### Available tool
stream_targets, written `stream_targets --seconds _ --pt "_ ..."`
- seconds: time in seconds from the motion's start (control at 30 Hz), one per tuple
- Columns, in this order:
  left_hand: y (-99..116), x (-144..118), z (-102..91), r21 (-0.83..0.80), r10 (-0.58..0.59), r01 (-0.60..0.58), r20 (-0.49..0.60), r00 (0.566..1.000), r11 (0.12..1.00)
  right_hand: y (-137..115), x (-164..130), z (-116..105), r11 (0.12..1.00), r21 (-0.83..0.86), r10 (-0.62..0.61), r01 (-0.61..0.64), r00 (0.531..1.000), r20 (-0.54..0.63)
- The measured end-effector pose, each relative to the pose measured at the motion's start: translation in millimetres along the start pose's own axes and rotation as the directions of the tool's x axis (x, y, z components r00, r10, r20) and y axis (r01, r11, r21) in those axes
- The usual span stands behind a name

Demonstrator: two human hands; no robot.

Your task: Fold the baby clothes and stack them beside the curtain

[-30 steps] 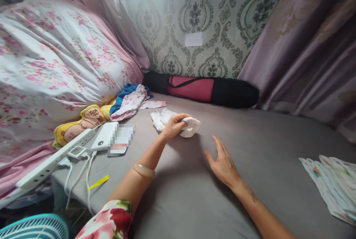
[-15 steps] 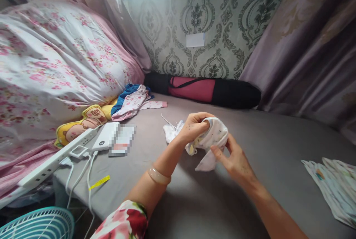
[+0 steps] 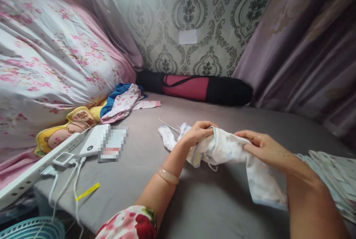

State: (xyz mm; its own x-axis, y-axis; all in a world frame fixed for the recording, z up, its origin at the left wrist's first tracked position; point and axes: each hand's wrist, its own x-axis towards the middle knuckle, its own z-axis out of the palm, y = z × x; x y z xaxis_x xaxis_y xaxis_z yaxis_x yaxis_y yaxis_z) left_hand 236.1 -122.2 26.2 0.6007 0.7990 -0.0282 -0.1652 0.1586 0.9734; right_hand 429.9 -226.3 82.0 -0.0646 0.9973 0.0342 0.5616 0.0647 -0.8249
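Head view: one small white cloth garment (image 3: pixel 222 150) with faint blue specks and pale blue edging, stretched out just above the grey bed sheet (image 3: pixel 194 202) between two hands; left hand (image 3: pixel 198 133) has its fingers curled shut on one bunched end, right hand (image 3: pixel 264 148) pinches the other end with fingers bent over the fabric, and a loose flap hangs down below the right wrist. Counted nearby: one more white cloth piece (image 3: pixel 169 137) on the sheet just behind the left hand, one pile of printed cloths (image 3: pixel 333 179) by the right arm, one white power strip (image 3: pixel 33 170), one white power bank (image 3: pixel 93 144), one black-and-pink rolled bag (image 3: pixel 200 87) against the wall.
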Motion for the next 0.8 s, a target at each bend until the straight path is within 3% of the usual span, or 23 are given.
stream_targets --seconds 0.07,0.13,0.23,0.37,0.53,0.63,0.8 --pt "-6.5 1.6 -2.0 0.005 -0.027 0.027 0.031 0.999 1.0 10.0 -0.7 -9.1 0.999 -0.045 0.027 -0.021 0.99 0.139" --pt "-11.7 2.9 -3.6 0.018 -0.049 0.048 0.03 0.998 0.999 23.2 0.2 -14.0 0.989 -0.145 0.052 -0.027 0.984 0.17" --pt "-15.5 3.8 -4.5 0.014 -0.065 0.065 0.036 0.997 0.998 36.5 3.6 -17.2 0.957 -0.287 0.091 -0.047 0.986 0.142" --pt "-15.1 2.6 -3.4 0.027 -0.061 0.059 0.057 0.996 0.998 25.8 14.4 -13.3 0.925 -0.377 0.082 -0.056 0.995 0.053" --pt "-15.0 1.8 -3.0 0.103 -0.029 0.022 0.066 0.997 0.994 4.6 33.1 8.5 0.978 -0.194 -0.067 0.08 0.995 0.077" --pt "-15.6 2.4 -4.2 0.178 0.011 -0.022 0.065 0.998 0.984 7.3 39.5 20.1 0.993 -0.081 -0.079 0.086 0.993 0.084" --pt "-15.1 1.9 -7.6 0.298 0.013 -0.033 0.069 0.998 0.954 15.6 40.2 25.3 0.997 -0.043 -0.058 0.063 0.992 0.111"
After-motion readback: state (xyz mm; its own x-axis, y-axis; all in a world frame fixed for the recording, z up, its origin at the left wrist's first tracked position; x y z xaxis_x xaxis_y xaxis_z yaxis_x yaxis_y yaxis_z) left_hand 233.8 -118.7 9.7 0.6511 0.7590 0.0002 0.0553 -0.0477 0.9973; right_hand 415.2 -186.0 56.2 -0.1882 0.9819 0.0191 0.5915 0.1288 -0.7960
